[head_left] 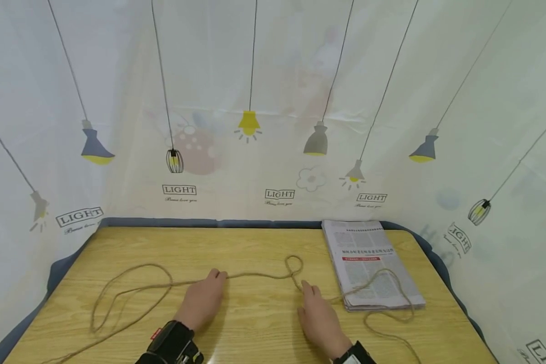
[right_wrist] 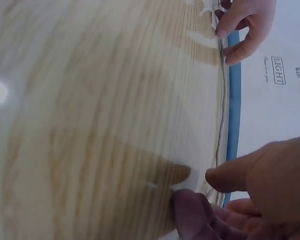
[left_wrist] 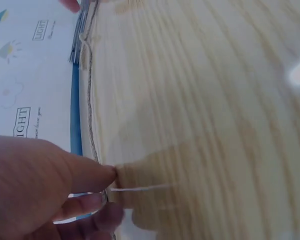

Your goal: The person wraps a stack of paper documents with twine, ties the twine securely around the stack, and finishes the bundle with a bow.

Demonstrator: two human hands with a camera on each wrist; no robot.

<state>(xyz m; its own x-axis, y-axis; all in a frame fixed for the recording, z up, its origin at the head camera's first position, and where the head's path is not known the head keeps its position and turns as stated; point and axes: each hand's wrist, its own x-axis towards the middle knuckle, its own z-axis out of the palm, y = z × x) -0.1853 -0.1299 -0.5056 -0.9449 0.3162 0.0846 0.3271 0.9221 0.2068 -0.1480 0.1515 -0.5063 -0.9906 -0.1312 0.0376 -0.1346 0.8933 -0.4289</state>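
A thin tan rope [head_left: 259, 274] runs across the wooden table between my two hands, with a small loop just left of the right hand. My left hand [head_left: 204, 301] holds it between thumb and fingers; in the left wrist view the rope passes behind the thumb [left_wrist: 102, 175]. Near the loop, my right hand [head_left: 319, 321] loosely holds the rope at its fingertips, the thumb somewhat apart. In the right wrist view the exact contact is partly hidden behind the fingers [right_wrist: 192, 212]. Beyond each hand the rope lies in slack curves.
A folded stack of newspapers [head_left: 368, 268] lies at the table's right rear, with part of the rope across it. The wooden table [head_left: 264, 323] has a dark blue edge [head_left: 255, 223] behind it. A white curtain [head_left: 273, 65] printed with lamps surrounds it.
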